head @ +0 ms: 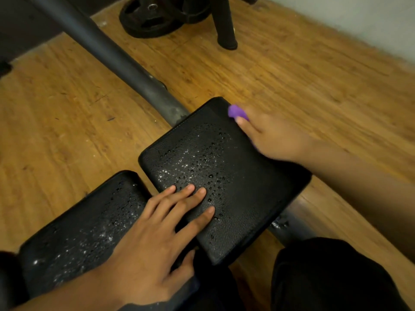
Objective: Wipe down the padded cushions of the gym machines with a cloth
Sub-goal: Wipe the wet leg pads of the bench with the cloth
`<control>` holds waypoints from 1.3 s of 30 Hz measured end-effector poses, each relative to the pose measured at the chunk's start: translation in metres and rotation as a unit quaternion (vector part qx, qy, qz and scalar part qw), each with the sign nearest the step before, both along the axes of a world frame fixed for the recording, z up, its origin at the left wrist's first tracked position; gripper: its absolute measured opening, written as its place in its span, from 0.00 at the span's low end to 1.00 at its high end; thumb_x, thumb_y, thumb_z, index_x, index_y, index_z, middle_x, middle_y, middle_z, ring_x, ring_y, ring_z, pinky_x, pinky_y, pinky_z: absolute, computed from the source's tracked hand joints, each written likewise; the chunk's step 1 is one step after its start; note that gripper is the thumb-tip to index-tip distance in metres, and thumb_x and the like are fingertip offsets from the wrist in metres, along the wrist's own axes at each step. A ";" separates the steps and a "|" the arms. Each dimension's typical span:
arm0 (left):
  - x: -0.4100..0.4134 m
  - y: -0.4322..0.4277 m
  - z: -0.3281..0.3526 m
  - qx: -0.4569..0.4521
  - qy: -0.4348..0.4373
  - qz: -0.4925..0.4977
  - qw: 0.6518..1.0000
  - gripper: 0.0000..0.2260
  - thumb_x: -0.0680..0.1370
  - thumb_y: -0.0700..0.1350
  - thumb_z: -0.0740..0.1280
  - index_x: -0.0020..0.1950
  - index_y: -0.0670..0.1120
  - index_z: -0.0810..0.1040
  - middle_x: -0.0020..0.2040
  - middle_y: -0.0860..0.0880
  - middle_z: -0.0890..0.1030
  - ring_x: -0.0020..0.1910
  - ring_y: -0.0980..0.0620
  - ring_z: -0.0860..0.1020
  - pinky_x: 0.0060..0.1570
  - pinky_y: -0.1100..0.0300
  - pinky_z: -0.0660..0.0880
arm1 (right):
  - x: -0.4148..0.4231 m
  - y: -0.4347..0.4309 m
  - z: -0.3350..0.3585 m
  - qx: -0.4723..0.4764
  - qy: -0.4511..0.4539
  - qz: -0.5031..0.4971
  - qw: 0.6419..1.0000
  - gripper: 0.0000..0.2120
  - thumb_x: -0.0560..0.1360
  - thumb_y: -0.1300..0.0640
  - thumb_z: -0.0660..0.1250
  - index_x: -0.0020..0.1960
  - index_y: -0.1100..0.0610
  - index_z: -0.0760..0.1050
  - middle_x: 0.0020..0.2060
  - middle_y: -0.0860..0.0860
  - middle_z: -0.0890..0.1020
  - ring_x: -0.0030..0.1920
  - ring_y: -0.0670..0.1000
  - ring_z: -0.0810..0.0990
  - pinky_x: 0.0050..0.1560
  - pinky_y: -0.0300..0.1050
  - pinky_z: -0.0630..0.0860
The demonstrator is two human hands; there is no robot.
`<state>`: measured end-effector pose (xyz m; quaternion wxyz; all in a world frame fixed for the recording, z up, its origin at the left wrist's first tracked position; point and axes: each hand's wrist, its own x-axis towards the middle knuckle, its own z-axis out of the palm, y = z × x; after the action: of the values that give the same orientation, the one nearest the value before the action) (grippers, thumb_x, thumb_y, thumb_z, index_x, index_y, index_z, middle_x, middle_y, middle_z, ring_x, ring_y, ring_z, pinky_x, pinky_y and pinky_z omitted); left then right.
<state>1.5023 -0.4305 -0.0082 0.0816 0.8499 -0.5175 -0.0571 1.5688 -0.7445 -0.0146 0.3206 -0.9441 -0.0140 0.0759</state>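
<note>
1. My left hand (155, 239) lies flat with its fingers straight and spread, bridging the near cushion (78, 232) and the far cushion (242, 194).
2. My right hand (274, 138), blurred, presses the purple cloth (237, 112) onto the far cushion's far right corner. I cannot tell whether its fingers curl round it.
3. Water drops (197, 167) bead both black cushions.

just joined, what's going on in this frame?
A person is wiping gym-machine pads. The right hand presses a purple cloth against the far right corner of the larger black padded cushion. The left hand lies flat across its near edge. Water droplets cover it and the second black cushion beside it, so wiping looks barely begun.
</note>
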 end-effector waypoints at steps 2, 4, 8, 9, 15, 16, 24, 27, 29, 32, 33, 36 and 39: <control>0.000 -0.001 0.001 0.005 0.000 0.000 1.000 0.34 0.74 0.53 0.67 0.80 0.48 0.67 0.82 0.44 0.64 0.83 0.43 0.59 0.80 0.44 0.53 | 0.052 0.016 -0.004 -0.015 -0.008 -0.016 1.000 0.19 0.87 0.49 0.51 0.73 0.57 0.67 0.50 0.54 0.77 0.50 0.57 0.75 0.44 0.44 0.62; 0.002 -0.001 0.001 0.008 0.006 0.001 1.000 0.33 0.75 0.52 0.67 0.80 0.48 0.68 0.82 0.44 0.64 0.83 0.43 0.59 0.80 0.43 0.54 | 0.082 0.027 -0.007 -0.009 -0.022 -0.013 1.000 0.17 0.88 0.49 0.51 0.69 0.56 0.71 0.54 0.55 0.80 0.54 0.58 0.77 0.51 0.49 0.69; 0.000 -0.001 0.004 0.010 0.012 0.003 1.000 0.33 0.75 0.52 0.67 0.80 0.49 0.67 0.81 0.44 0.65 0.83 0.44 0.59 0.80 0.43 0.54 | 0.067 0.021 -0.009 -0.028 -0.032 0.006 0.999 0.21 0.87 0.48 0.51 0.78 0.52 0.64 0.73 0.56 0.73 0.70 0.59 0.73 0.68 0.51 0.70; 0.001 -0.002 0.004 0.008 0.013 0.002 1.000 0.33 0.75 0.52 0.67 0.80 0.49 0.67 0.81 0.44 0.66 0.83 0.44 0.59 0.80 0.44 0.54 | 0.046 0.019 -0.007 -0.050 -0.038 0.014 0.998 0.24 0.87 0.48 0.51 0.82 0.50 0.58 0.78 0.55 0.67 0.74 0.58 0.69 0.71 0.53 0.68; 0.001 -0.002 0.002 0.013 0.003 0.012 1.000 0.33 0.75 0.53 0.67 0.80 0.50 0.68 0.81 0.45 0.65 0.83 0.46 0.58 0.81 0.47 0.51 | -0.090 -0.008 0.002 -0.114 -0.058 0.033 0.991 0.27 0.86 0.44 0.45 0.83 0.50 0.54 0.82 0.50 0.56 0.80 0.52 0.61 0.78 0.49 0.62; 0.000 -0.002 0.003 0.013 0.001 0.014 1.000 0.33 0.74 0.53 0.67 0.80 0.50 0.68 0.81 0.45 0.65 0.83 0.46 0.58 0.81 0.47 0.51 | -0.095 -0.007 0.003 -0.122 -0.062 0.035 0.990 0.28 0.85 0.44 0.46 0.83 0.51 0.55 0.82 0.51 0.57 0.80 0.52 0.59 0.79 0.46 0.57; -0.010 -0.003 0.017 0.071 -0.055 0.084 0.992 0.33 0.73 0.57 0.65 0.78 0.49 0.71 0.77 0.42 0.70 0.78 0.40 0.65 0.80 0.42 0.52 | -0.011 0.019 0.010 -0.108 -0.011 0.042 0.993 0.27 0.86 0.42 0.46 0.83 0.41 0.43 0.83 0.47 0.43 0.83 0.50 0.43 0.81 0.51 0.52; -0.015 0.000 0.020 0.085 -0.080 0.103 0.988 0.31 0.75 0.58 0.64 0.77 0.49 0.72 0.77 0.41 0.70 0.78 0.39 0.66 0.79 0.42 0.54 | -0.017 0.013 0.007 -0.085 -0.003 0.063 0.994 0.28 0.86 0.46 0.48 0.83 0.44 0.42 0.83 0.47 0.40 0.82 0.49 0.43 0.82 0.49 0.48; -0.020 0.005 0.023 0.080 -0.081 0.129 0.985 0.31 0.76 0.59 0.63 0.78 0.50 0.70 0.77 0.42 0.70 0.78 0.40 0.66 0.78 0.43 0.55 | -0.031 0.005 0.005 -0.090 -0.009 0.084 0.992 0.32 0.82 0.45 0.48 0.83 0.46 0.41 0.83 0.48 0.40 0.82 0.48 0.44 0.82 0.48 0.48; -0.028 0.018 0.024 0.086 -0.082 0.159 0.980 0.31 0.78 0.61 0.61 0.79 0.51 0.68 0.78 0.43 0.69 0.79 0.40 0.65 0.78 0.43 0.55 | -0.054 -0.013 0.007 -0.070 -0.008 0.109 0.992 0.31 0.85 0.51 0.54 0.83 0.47 0.43 0.83 0.47 0.41 0.82 0.44 0.43 0.79 0.36 0.41; -0.030 0.023 0.024 0.089 -0.083 0.167 0.978 0.31 0.78 0.62 0.61 0.79 0.51 0.68 0.78 0.44 0.68 0.79 0.40 0.65 0.78 0.43 0.55 | -0.062 -0.018 0.009 -0.052 -0.004 0.113 0.992 0.31 0.85 0.55 0.57 0.83 0.47 0.46 0.83 0.45 0.43 0.81 0.42 0.43 0.77 0.32 0.41; -0.035 0.040 0.025 0.101 -0.081 0.192 0.973 0.33 0.78 0.63 0.60 0.80 0.51 0.66 0.78 0.43 0.68 0.79 0.40 0.64 0.77 0.43 0.55 | -0.086 -0.028 0.014 -0.064 -0.081 0.113 0.988 0.28 0.85 0.50 0.58 0.82 0.47 0.54 0.82 0.45 0.54 0.81 0.41 0.51 0.79 0.37 0.51; -0.037 0.058 0.023 0.113 -0.081 0.205 0.969 0.34 0.79 0.64 0.58 0.81 0.51 0.65 0.79 0.42 0.68 0.80 0.39 0.64 0.77 0.42 0.56 | -0.097 -0.027 0.009 -0.089 -0.145 0.121 0.978 0.29 0.83 0.43 0.57 0.81 0.53 0.61 0.79 0.50 0.64 0.80 0.45 0.57 0.79 0.40 0.55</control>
<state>1.4656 -0.3730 0.0148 -0.0472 0.9434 -0.3269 -0.0280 1.4721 -0.7716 -0.0060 0.2185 -0.9611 -0.1676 -0.0221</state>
